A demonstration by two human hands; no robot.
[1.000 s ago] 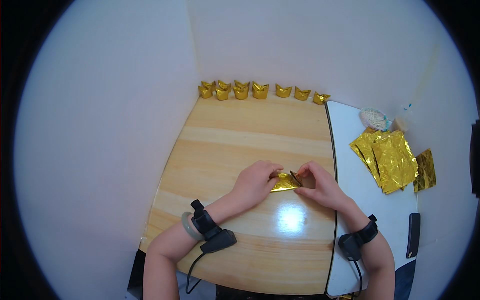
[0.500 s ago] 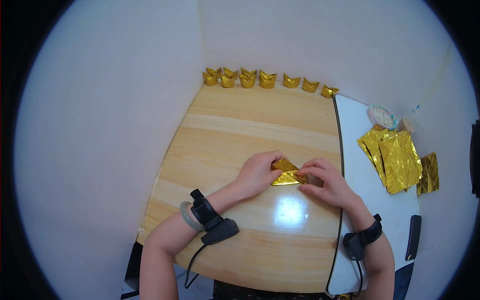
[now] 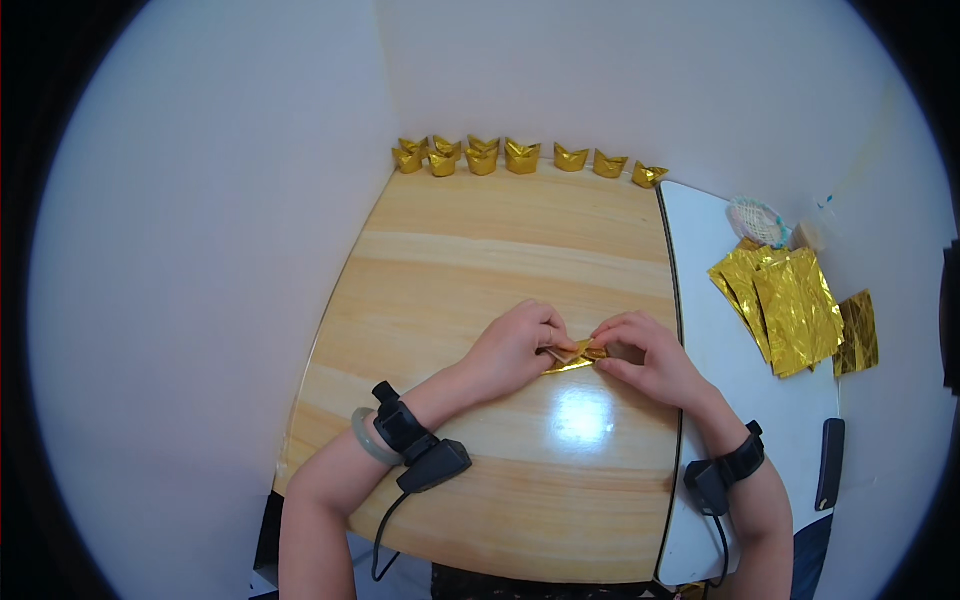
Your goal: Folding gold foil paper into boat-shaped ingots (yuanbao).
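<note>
The left hand [image 3: 516, 346] and the right hand [image 3: 652, 364], both nearly closed, pinched folded gold paper [image 3: 574, 365] over the bench [image 3: 500, 490].

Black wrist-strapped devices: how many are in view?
2: the left device on the left forearm, the right device on the right forearm. None appears hidden.

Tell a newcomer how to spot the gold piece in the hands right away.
Start at the wood-grain tabletop. Toward its right edge, between the left hand and right hand, is the folded foil piece. It alone is held, unlike the flat foil sheets on the white table and the boat-shaped pieces by the wall.
</note>
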